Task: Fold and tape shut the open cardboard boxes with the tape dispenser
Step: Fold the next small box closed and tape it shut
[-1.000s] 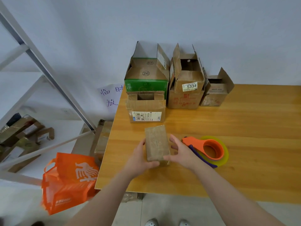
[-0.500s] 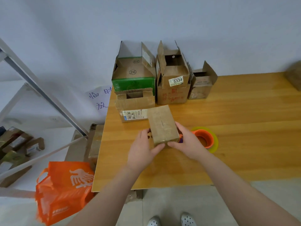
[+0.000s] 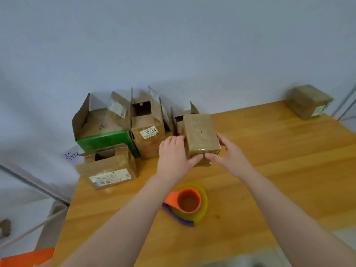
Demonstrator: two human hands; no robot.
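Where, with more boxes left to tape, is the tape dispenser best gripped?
Probably by its orange hub, from above and the right. The tape dispenser lies flat on the table with the hub's opening facing up, so fingers can hook inside it. The purple end, likely the cutter, points near-left, so keep clear of it.

Light soft, diffuse, fairly bright; source unseen. Wall [image 3: 173,45] pale at 12 o'clock, greyer shadow band behind open boxes [image 3: 148,122] at 10 o'clock. Faint soft shadows on table [image 3: 289,170]. Slight sheen on taped box [image 3: 200,135]. Wide-angle bending at 3 and 9 o'clock edges. General motion blur, heaviest at 6 o'clock; small label print smeared.
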